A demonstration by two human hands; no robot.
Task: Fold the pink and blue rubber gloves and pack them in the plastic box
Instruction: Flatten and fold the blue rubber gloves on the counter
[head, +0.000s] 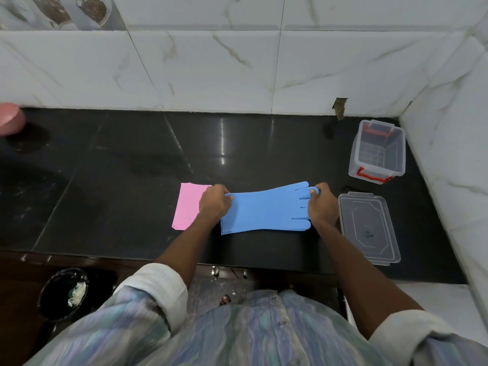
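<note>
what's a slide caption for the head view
Both hands stretch the blue glove flat beside the folded pink glove.

blue glove (264,211) flat, fingers right; pink glove (186,206) folded at left; clear box (376,151) open, far right.

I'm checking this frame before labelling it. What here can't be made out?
- Folded pink rubber glove, head view: its right edge is hidden under the left hand.
- Blue rubber glove: some fingertips are covered by the right hand.
- Pink round object: cut off by the left edge; unidentifiable.
- Clear plastic box: seemingly empty; see-through walls obscure detail.
</note>
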